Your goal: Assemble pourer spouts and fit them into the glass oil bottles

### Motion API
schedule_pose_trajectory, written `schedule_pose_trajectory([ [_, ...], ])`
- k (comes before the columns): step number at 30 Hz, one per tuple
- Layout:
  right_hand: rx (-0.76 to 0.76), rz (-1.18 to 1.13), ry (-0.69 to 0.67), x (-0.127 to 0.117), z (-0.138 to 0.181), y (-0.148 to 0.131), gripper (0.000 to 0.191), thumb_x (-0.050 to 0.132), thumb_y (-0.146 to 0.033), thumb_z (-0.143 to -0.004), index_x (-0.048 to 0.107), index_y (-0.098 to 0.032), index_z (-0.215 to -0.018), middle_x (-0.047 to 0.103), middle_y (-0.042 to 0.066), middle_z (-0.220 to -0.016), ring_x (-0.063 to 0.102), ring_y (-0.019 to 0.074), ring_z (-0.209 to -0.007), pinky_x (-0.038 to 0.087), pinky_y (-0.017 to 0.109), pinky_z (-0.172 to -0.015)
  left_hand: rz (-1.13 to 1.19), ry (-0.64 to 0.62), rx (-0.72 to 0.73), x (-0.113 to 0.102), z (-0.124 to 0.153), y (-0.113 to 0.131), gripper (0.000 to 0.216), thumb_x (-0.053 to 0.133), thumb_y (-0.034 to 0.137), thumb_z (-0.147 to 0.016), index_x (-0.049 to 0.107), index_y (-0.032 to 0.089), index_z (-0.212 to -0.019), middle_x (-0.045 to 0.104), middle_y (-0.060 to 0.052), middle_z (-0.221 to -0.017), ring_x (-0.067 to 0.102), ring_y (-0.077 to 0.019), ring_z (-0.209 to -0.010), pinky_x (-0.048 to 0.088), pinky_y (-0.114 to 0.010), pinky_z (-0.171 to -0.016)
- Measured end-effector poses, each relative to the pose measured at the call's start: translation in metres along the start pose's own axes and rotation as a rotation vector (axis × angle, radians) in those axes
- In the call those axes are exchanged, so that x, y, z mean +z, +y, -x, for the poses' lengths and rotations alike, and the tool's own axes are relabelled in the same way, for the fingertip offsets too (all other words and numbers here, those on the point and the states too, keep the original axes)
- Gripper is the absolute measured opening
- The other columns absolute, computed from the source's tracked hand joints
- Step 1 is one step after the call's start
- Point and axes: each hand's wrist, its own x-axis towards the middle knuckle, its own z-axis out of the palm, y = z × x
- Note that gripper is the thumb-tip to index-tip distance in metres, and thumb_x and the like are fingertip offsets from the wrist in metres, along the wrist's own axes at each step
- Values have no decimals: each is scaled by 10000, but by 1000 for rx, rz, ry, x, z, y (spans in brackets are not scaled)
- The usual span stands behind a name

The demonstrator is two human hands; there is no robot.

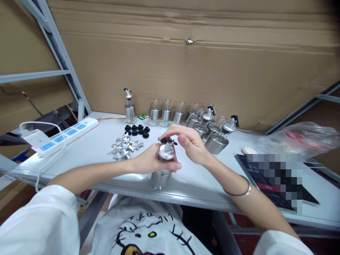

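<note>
My left hand (148,161) is wrapped around the neck of a glass oil bottle (160,180) with a steel sleeve, standing upright near the table's front edge. A silver pourer spout (166,152) sits on top of this bottle, carrying a small black flip cap (168,141). Over the cap, my right hand (192,143) is bent with its index fingertip at the cap's left end and its thumb close to the right end. The fingers partly hide the cap. Left of the bottle lie loose silver spout pieces (124,147) and, behind them, several black stoppers (135,131).
Along the cardboard wall stand several open glass bottles (165,115). One bottle with a pourer (130,111) is at the back left; another (217,141) stands right. A power strip (69,136) lies left. At right are a tablet (265,187) and a plastic bag (302,140).
</note>
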Motion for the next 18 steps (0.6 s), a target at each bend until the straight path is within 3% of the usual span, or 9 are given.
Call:
schedule_pose_trajectory([
  [4,35,-87,129,1,2,5,482,344,-539,-970,674,-188,-963,648,55,-891,596,151,-816,495,311,-746,79,90,82,-4,-2,0,408,732,494,-734,515,149,-713,573,-1,-668,585,-135,-663,461,-264,-608],
  [8,87,-108,206,0,6,17,456,355,-539,-966,653,-196,-1010,625,49,-876,598,157,-799,506,329,-750,109,221,286,-25,-11,7,424,712,499,-767,434,197,-876,552,36,-715,634,-138,-687,507,-272,-642],
  [11,125,-39,226,-2,13,32,461,328,-516,-980,644,-182,-1010,619,53,-848,595,157,-785,500,326,-745,-5,402,412,-55,-25,10,475,692,508,-784,387,236,-1025,539,43,-767,667,-157,-751,541,-309,-715],
  [14,168,87,194,-2,23,49,498,299,-536,-979,636,-171,-1011,627,59,-833,596,162,-772,491,331,-750,-190,597,418,-93,-44,5,484,625,506,-840,355,252,-1151,540,0,-899,670,-227,-946,542,-406,-810],
  [18,235,230,120,-3,32,65,534,269,-559,-976,633,-171,-1005,654,64,-830,621,173,-789,483,332,-765,-384,728,453,-142,-75,-17,557,615,621,-798,344,267,-1131,524,-34,-1009,664,-250,-953,543,-461,-801],
])
